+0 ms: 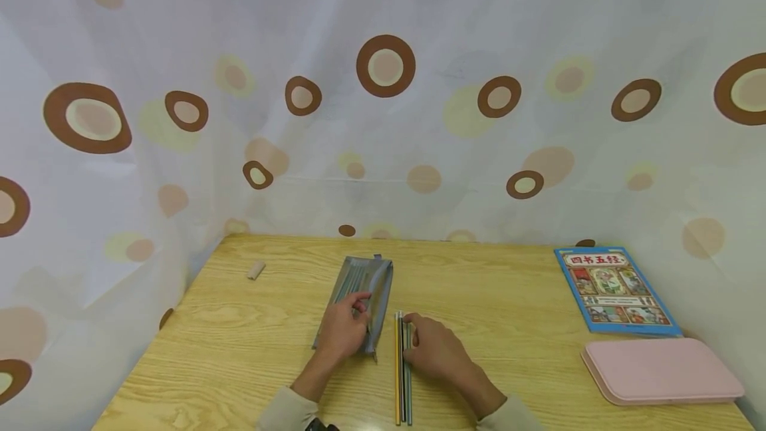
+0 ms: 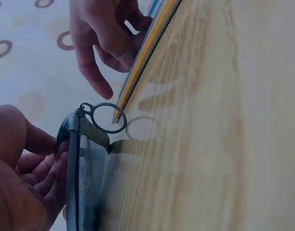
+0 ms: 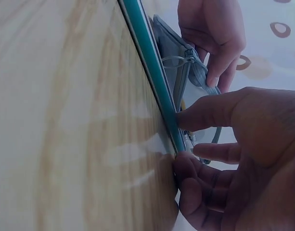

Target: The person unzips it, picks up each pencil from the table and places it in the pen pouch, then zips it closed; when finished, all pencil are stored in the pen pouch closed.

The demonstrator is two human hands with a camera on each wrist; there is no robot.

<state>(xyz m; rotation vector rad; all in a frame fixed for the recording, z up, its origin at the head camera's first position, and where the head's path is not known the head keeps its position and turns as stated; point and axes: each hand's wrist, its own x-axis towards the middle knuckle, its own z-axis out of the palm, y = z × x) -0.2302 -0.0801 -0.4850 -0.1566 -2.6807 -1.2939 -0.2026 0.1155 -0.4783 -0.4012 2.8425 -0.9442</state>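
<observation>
A grey mesh zip pencil case (image 1: 344,283) lies in the middle of the table with several pencils inside. My left hand (image 1: 344,328) is over its right side and pinches the open zip edge, thumb on one face and fingers on the other. A ring-shaped zip pull (image 2: 109,118) hangs at the case's near end. Just right of the case, several pencils (image 1: 397,378) lie side by side, yellow, dark and teal. My right hand (image 1: 439,351) grips them near their far ends. Its thumb presses the teal pencil (image 3: 154,67), with curled fingers by the end.
A small beige eraser-like block (image 1: 256,270) lies at the table's far left. On the right are a blue-bordered book (image 1: 616,291) and, nearer me, a pink case (image 1: 661,370). A dotted curtain (image 1: 383,132) surrounds the wooden table (image 1: 479,271) behind and at the sides.
</observation>
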